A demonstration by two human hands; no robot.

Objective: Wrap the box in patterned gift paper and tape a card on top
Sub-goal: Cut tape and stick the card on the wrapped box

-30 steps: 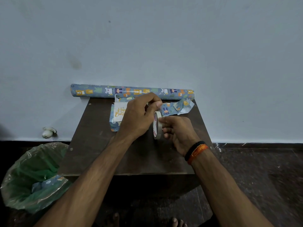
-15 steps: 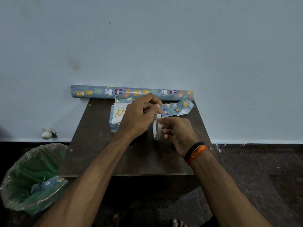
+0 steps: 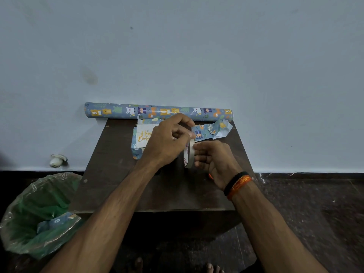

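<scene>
Table (image 3: 118, 174) carrying everything; paper roll (image 3: 157, 111) lying crosswise along far edge. Box (image 3: 137, 151) already wrapped, sitting far-left of centre, card (image 3: 144, 135) lying on top, untaped as far as visible. Tape roll (image 3: 189, 153) standing on edge just right of box. Right hand (image 3: 214, 160) curling round tape roll, steadying. Left hand (image 3: 167, 142) pinching at roll's top rim, likely picking tape end. Card lying left of grip, nearer left hand; strip likely travelling leftward.
</scene>
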